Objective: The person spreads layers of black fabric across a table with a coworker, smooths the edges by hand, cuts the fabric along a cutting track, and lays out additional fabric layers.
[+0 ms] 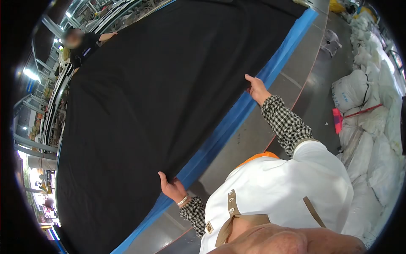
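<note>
Black fabric (139, 84) lies spread over a long table, with a blue strip (224, 129) along its near edge. My left hand (172, 189) is at this edge in the lower middle, thumb up over the black fabric, the other fingers closed on the edge and partly hidden under it. Farther up the same edge, my right hand (256, 88) grips the fabric beside the blue strip, its thumb raised and its fingertips hidden. Between the two hands the fabric shows soft folds.
Across the table at the upper left, a person in a dark shirt (84, 47) has an arm on the fabric's far edge. White sacks (353, 91) line the right side, near a pink object (337, 120). The grey table surface (292, 72) shows along the near side.
</note>
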`<state>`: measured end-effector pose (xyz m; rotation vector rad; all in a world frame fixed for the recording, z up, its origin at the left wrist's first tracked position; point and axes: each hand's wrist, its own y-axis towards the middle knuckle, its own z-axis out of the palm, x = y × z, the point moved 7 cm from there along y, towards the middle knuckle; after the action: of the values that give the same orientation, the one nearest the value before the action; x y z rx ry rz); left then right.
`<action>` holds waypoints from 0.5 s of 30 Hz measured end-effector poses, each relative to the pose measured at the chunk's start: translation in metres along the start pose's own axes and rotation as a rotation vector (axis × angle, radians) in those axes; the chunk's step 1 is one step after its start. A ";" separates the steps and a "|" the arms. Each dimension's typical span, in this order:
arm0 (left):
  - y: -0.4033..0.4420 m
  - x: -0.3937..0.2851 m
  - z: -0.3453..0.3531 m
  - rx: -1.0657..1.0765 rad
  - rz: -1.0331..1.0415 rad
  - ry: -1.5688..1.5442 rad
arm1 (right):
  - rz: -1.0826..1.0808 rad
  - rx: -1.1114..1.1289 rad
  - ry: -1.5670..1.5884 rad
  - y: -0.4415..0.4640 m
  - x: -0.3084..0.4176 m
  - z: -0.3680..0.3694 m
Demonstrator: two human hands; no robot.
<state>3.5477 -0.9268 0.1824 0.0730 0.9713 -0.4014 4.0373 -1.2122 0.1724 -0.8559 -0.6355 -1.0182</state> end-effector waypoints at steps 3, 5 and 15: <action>-0.003 -0.028 0.009 -0.052 0.098 -0.129 | -0.001 0.070 -0.049 -0.001 -0.009 0.001; 0.001 -0.053 -0.015 -0.073 0.102 -0.199 | -0.009 0.102 -0.163 -0.046 -0.010 0.017; 0.000 -0.169 -0.163 -0.413 0.627 0.992 | 0.374 0.432 -0.351 -0.149 -0.136 0.096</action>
<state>3.3348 -0.8370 0.2276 0.2034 1.9055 0.4829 3.8408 -1.1081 0.1613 -0.7345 -0.9121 -0.3712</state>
